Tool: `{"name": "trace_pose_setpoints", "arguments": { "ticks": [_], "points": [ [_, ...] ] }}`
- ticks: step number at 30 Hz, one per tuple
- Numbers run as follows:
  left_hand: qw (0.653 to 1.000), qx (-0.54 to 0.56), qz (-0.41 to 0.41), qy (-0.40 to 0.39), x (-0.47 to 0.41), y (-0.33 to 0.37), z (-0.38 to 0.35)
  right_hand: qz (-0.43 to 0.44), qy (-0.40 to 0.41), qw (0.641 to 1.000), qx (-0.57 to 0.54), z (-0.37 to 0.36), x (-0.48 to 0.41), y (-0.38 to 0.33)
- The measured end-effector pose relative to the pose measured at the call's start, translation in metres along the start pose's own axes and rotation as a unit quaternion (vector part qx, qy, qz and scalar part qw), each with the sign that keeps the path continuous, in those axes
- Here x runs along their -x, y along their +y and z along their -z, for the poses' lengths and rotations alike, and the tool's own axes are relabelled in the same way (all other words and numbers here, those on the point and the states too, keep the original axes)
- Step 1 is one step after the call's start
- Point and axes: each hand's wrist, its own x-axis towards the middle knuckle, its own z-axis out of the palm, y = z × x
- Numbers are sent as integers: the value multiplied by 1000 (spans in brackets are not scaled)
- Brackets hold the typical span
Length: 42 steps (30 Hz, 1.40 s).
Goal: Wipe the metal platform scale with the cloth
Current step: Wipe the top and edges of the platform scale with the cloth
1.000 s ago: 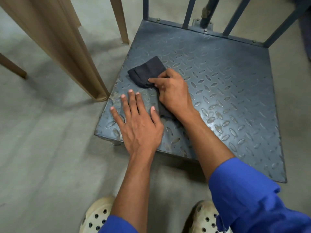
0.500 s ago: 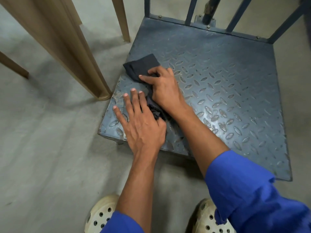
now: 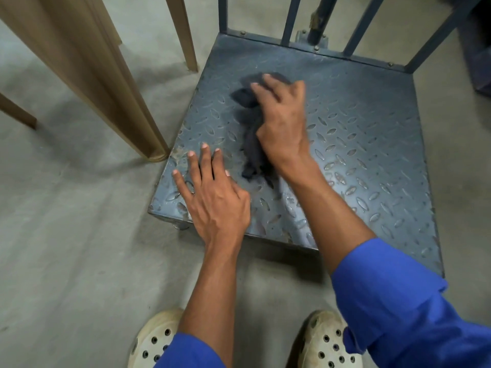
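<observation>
Grey concrete floor [image 3: 66,261] carries the scale [image 3: 358,144], its blue-grey tread plate low to the ground. On it, the right hand [image 3: 283,123] presses flat on the dark cloth [image 3: 249,144], fingers spread over the bunched, blurred fabric near the plate's middle-left. The left hand [image 3: 212,197] lies palm down, fingers splayed, holding nothing, at the plate's near-left corner. Blue sleeves [image 3: 398,309] cover the upper forearms. Cream perforated clogs [image 3: 154,341] stand below. Tan boards [image 3: 106,83] lean at left; rails [image 3: 292,19] rise behind.
</observation>
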Motion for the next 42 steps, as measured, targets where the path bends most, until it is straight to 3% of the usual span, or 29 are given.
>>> {"name": "trace_pose_setpoints", "arguments": {
  "ticks": [3, 5, 7, 13, 16, 19, 21, 23, 27, 31, 35, 38, 40, 42],
  "points": [
    [1000, -5, -3, -4, 0, 1, 1, 90, -125, 986, -63, -28, 22, -29],
    [1000, -5, -5, -5, 1, 2, 3, 72, -200, 976, -50, -34, 26, -24],
    [1000, -7, -3, -6, 0, 2, 2, 36, -225, 974, -18, -32, 22, -12],
    [998, -42, -16, -46, -1, 8, 4, -117, -221, 963, 103, -5, 20, 34],
    [996, -50, -29, -63, 1, 9, 4, -192, -143, 966, 101, 20, 11, 33],
    [996, -54, -32, -69, 0, 8, 4, -72, -23, 997, 31, 18, 0, -3],
    [995, -60, -29, -79, 0, 10, 4, 50, -58, 997, -9, -3, 7, -16],
    [993, -67, -28, -93, 4, 17, 4, 61, -149, 987, -6, -20, 23, -3],
    [987, -76, -55, -130, 14, 36, 5, -106, -201, 971, 76, -1, 33, 54],
    [981, -54, -68, -172, 21, 57, 4, -192, -200, 947, 160, 41, 38, 122],
    [970, -49, -142, -190, 26, 71, -2, -255, -100, 945, 182, 64, 35, 137],
    [960, -48, -177, -211, 24, 79, -9, -145, -74, 978, 127, 48, 31, 94],
    [960, -45, -177, -210, 25, 83, -10, -58, -140, 985, 86, 29, 43, 82],
    [961, -38, -174, -212, 29, 86, -10, -65, -195, 976, 77, 25, 56, 90]
  ]
}}
